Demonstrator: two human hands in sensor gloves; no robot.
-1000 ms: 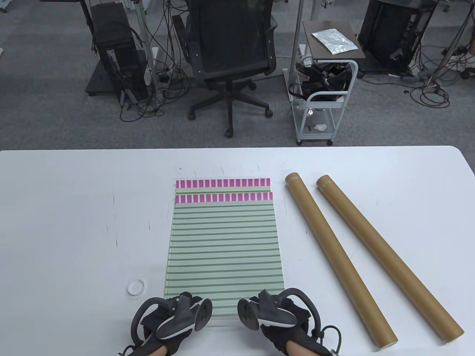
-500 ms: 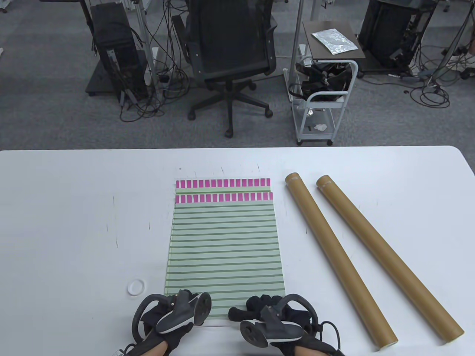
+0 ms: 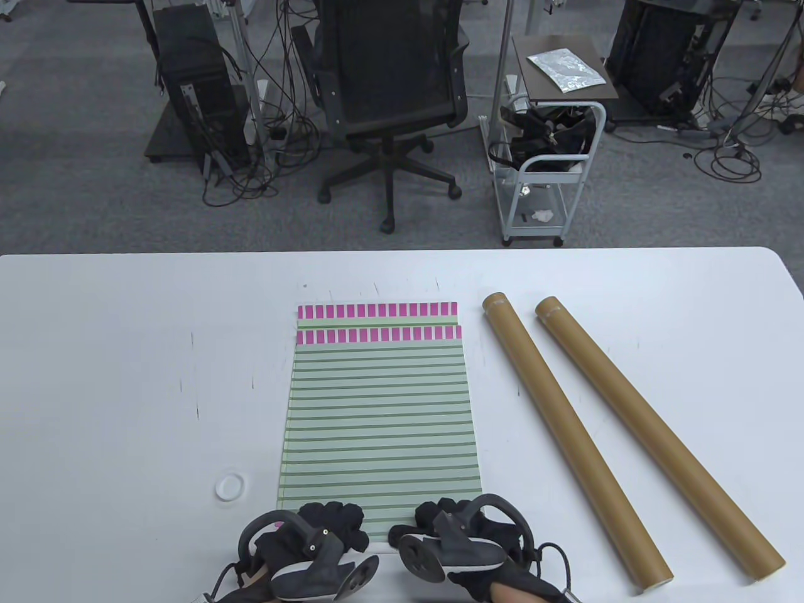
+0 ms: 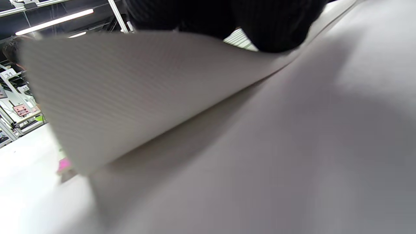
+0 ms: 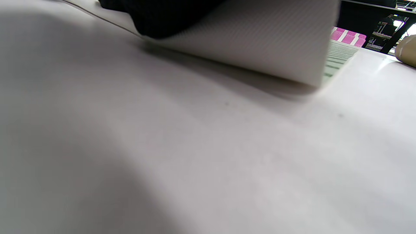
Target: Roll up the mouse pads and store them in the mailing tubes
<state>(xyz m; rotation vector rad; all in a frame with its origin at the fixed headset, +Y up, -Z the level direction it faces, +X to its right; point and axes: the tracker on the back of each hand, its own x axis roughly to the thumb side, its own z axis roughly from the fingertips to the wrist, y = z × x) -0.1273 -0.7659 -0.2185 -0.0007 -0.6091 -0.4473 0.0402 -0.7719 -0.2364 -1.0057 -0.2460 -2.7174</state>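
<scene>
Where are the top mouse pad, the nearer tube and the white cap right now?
top mouse pad (image 3: 380, 421), table view, middle of its striped face.
nearer tube (image 3: 568, 430), table view, mid-length of the cardboard body.
white cap (image 3: 230, 487), table view, centre of the disc, left of the pads.

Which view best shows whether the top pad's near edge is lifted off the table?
Left wrist view: the top pad curls up, its pale underside showing. Right wrist view shows its other corner raised. Table view: hands hide that edge.
</scene>
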